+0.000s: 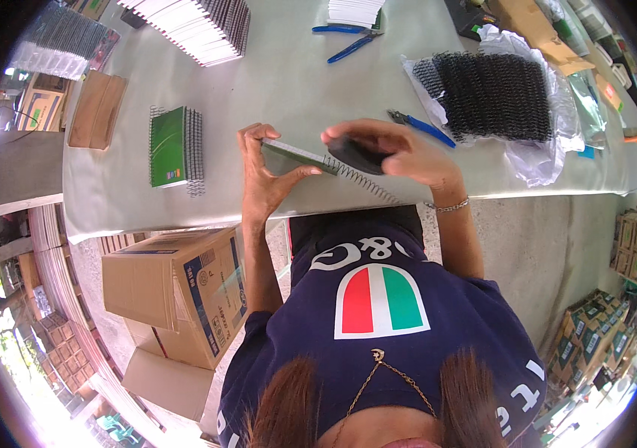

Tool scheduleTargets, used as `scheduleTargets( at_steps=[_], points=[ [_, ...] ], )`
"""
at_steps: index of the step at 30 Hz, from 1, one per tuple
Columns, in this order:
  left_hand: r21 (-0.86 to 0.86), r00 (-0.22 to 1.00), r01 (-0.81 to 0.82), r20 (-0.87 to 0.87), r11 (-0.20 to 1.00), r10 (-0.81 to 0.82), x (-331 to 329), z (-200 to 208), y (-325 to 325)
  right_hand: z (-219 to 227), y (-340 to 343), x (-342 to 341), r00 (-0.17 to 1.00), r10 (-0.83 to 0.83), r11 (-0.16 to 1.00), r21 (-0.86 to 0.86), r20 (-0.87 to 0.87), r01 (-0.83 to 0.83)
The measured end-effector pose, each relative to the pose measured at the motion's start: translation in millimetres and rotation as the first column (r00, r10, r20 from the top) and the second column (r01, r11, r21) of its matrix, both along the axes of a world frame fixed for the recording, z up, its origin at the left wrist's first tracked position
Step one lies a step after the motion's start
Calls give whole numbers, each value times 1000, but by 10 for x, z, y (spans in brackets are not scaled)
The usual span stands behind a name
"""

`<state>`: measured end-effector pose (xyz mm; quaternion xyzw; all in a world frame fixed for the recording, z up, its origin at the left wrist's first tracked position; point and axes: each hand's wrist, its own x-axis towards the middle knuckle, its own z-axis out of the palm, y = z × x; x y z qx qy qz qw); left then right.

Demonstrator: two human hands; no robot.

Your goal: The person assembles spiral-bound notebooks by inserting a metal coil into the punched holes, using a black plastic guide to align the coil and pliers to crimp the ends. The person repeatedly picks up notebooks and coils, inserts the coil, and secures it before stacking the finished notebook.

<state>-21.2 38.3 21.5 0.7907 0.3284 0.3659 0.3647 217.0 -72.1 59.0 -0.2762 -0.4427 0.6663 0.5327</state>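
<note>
My left hand [267, 179] grips a small green-covered notebook [296, 155] by its end, thumb on the near side and fingers on the far side. A wire spiral coil [367, 183] runs along part of the notebook's edge, and its loose length sticks out to the right toward the table's front edge. In my right hand [412, 153] is a black rounded object [356, 154], blurred, close by the coil; its kind I cannot make out. Whether it touches the coil I cannot tell. Blue-handled pliers [427, 129] lie just beyond my right hand.
Left on the table [229, 97] sits a stack of green spiral notebooks [172, 147], with brown boards [97, 110] beside it. A tall notebook stack [195, 28] stands behind. Black coils [494, 97] lie on white wrapping at right. Blue-handled cutters [350, 48] lie far back. An open carton [176, 287] stands below left.
</note>
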Motion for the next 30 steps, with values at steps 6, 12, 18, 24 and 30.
scheduleTargets(
  at_steps=[6,12,18,24,30],
  points=[
    [-18,1000,18,14,1000,-18,32,-71,2,161,45,45,947,46,995,-96,319,-16],
    [-41,1000,26,18,999,-25,30,-110,25,278,75,3,958,114,992,27,261,-125],
    [-58,997,51,62,997,-48,28,-92,32,407,127,-4,942,115,990,-112,314,-84],
    [-73,996,66,70,995,-61,-15,-189,78,577,84,-144,809,64,967,164,584,-195],
    [-59,993,81,86,995,-76,-18,-154,-1,66,344,-51,554,-267,963,197,789,183]
  ],
)
